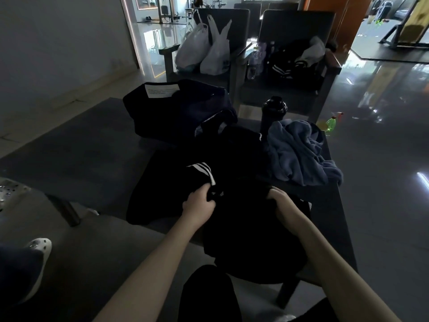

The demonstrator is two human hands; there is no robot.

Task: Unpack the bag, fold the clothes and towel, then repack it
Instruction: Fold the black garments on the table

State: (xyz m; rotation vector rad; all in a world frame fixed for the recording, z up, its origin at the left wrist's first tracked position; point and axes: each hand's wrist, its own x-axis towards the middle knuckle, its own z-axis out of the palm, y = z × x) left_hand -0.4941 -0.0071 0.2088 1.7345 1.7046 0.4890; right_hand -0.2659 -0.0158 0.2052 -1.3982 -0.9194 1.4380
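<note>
Black garment (246,224) bunched at the near edge of the dark worktop (92,147), partly draped over that edge, with more black cloth spread flat to the left and behind. Three white stripes (202,169) on a fold just beyond the knuckles, the only brand-like mark plainly seen; a small white logo further back, too small to read. Left hand (198,206) clenched on a gather of the cloth beside the stripes, fingers curled under, forearm reaching in from the lower middle. Right hand (282,204) likewise curled round a bunch of the same cloth, knuckles up, wrist bent slightly inward, the two well apart across the fabric. Behind the garment, a dark bag (176,108) lying slumped on the far part of the worktop, open towards the clothes as far as the dim light allows. White label (161,89) on its top face with lines of small print, not legible. To the right, a blue-grey towel (299,154) in a crumpled heap near the right edge, unfolded. Black shaker bottle (274,112) upright just behind the towel. Further off, white plastic bags (204,49) on a grey chair (232,15), and a green spray bottle (330,124) on the glossy floor (383,182).
</note>
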